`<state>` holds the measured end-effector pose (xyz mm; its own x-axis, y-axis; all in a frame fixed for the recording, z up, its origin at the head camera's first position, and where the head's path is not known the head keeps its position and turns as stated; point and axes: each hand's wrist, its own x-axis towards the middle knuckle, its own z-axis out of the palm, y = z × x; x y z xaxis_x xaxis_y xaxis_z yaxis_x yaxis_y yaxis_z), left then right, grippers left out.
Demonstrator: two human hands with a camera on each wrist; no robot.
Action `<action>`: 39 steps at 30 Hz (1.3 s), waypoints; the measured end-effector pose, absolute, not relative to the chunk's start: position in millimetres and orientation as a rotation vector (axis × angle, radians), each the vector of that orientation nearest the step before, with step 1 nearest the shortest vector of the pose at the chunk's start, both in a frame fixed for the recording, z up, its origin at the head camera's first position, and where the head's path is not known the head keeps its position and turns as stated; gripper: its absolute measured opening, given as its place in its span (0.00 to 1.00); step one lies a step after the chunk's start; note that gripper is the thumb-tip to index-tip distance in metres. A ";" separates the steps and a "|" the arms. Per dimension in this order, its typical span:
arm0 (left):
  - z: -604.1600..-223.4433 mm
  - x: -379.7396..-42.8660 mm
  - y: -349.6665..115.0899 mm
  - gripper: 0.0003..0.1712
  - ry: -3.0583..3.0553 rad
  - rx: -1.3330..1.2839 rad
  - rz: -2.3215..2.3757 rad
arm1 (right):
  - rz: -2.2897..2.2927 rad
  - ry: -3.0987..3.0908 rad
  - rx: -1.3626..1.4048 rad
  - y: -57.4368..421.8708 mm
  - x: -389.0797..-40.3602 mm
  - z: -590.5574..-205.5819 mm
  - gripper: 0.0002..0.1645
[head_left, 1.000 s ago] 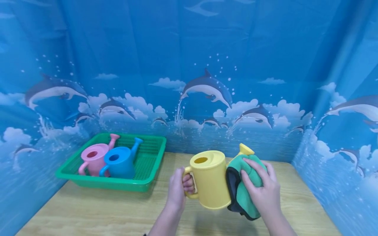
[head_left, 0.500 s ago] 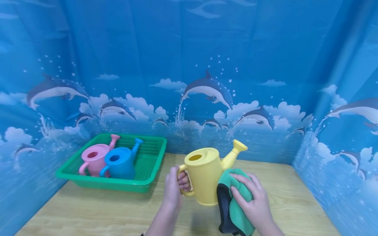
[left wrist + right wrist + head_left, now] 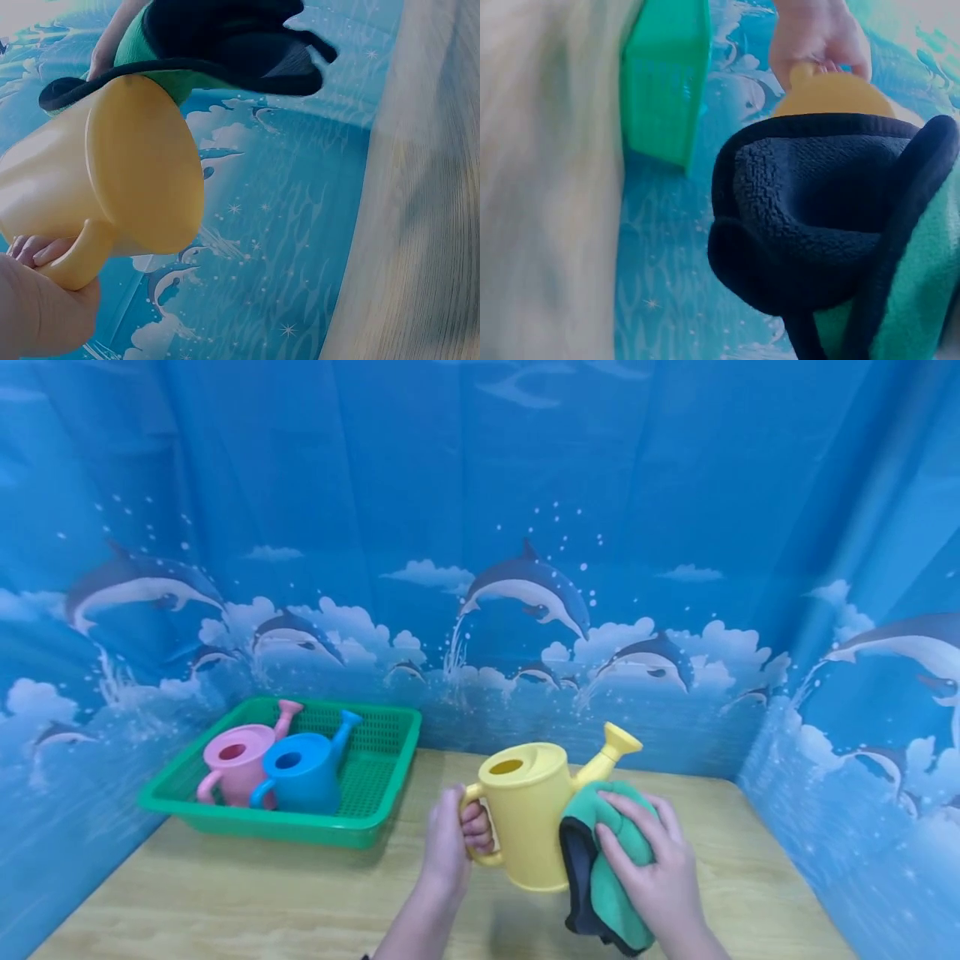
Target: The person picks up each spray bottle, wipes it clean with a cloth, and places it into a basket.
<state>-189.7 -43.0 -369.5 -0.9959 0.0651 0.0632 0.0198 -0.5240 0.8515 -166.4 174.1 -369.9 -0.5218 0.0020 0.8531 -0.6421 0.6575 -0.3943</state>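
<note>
A yellow watering can (image 3: 527,827) is held up over the table, its spout pointing right. My left hand (image 3: 450,835) grips it by the handle, fingers curled through the loop. In the left wrist view the can's flat base (image 3: 150,165) faces the camera. My right hand (image 3: 660,868) holds a folded green cloth (image 3: 618,893) with a dark lining and black edging, pressed to the can's side below the spout. In the right wrist view the cloth's dark lining (image 3: 810,202) covers most of the can.
A green plastic basket (image 3: 300,835) stands at the left back of the wooden table (image 3: 247,893). Inside it are a pink watering can (image 3: 240,768) and a blue watering can (image 3: 303,777). A blue dolphin-print curtain (image 3: 480,485) encloses the back and sides.
The cloth has moved from over the spout down to the can's side below it. The can swung a little left, then back right, in the left hand's grip.
</note>
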 end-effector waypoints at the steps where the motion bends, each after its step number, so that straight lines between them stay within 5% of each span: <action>1: -370.0 -189.5 -42.7 0.24 1.523 0.138 2.712 | 0.898 -1.954 0.480 174.5 -168.5 -367.9 0.28; 14: -370.4 -190.5 -45.2 0.24 1.381 0.113 2.705 | 1.056 -1.883 0.461 176.4 -181.1 -369.5 0.27; 39: -368.4 -192.4 -56.1 0.23 1.461 0.169 2.660 | 1.101 -1.908 0.850 187.1 -166.6 -397.5 0.32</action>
<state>-192.4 -56.1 -368.4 -0.9887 0.1421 0.0482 -0.0356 -0.5340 0.8447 -166.6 187.1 -397.5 -0.4886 -0.1691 0.8559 -0.8257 0.4066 -0.3910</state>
